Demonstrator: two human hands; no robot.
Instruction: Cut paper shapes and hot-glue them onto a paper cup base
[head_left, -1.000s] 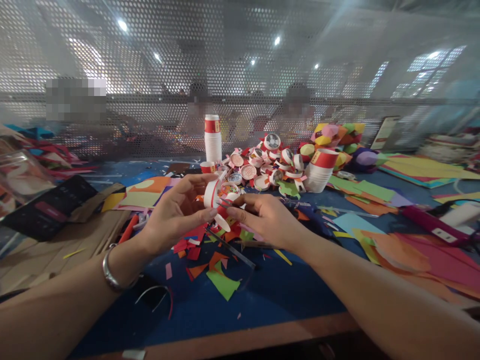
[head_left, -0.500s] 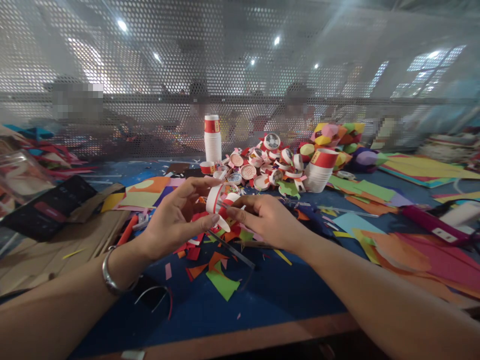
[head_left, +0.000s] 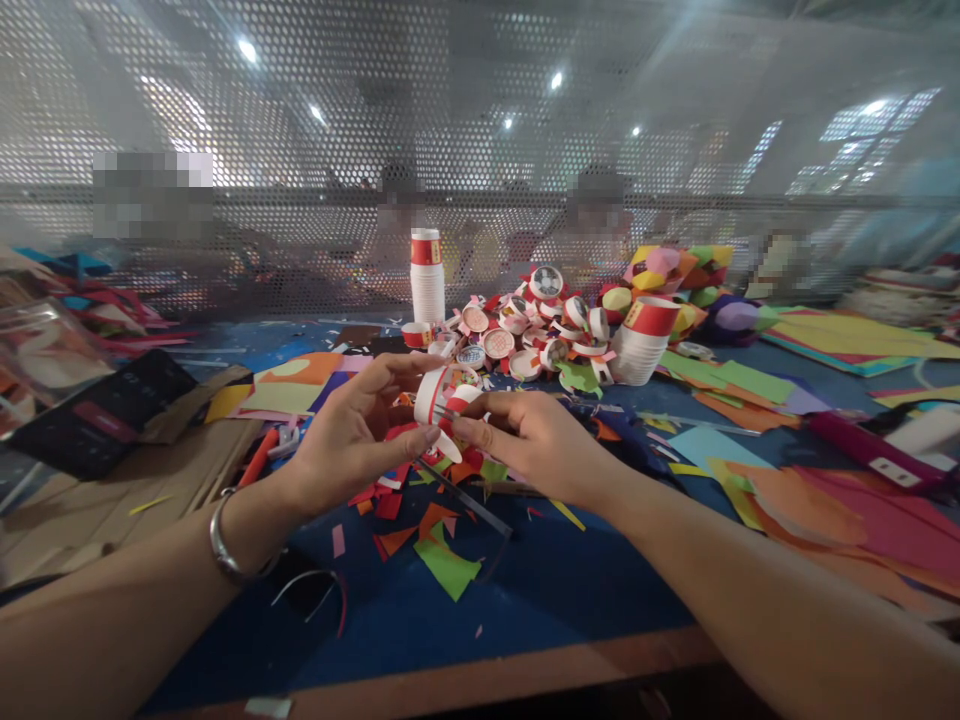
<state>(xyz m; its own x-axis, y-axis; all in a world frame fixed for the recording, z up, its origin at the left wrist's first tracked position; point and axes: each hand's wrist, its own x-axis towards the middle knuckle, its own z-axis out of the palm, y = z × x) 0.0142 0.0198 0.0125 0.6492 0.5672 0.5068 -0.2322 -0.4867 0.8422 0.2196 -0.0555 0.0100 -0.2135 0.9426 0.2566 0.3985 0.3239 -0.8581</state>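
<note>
Little has shifted over the last second: the paper cup [head_left: 425, 398] has turned slightly and sits a touch lower, and the left thumb has dropped with it. From my end, the relation that counts is the cup lying between both hands. The left hand [head_left: 334, 435] is at its nine o'clock, fingers over the top and thumb beneath, so the cup is held there. The right hand [head_left: 540, 440] comes in from between three and four, curled, its thumb and forefinger closed on a thin grey tool [head_left: 443, 409] that meets the cup's right side. I judge the cup's long axis to run roughly nine to three, though blur and fingers hide much of it. The left hand is nearer, wrapping it; the right reaches it through the tool. A white flap [head_left: 450, 448] hangs at five o'clock; I can't tell whether it is joined.
</note>
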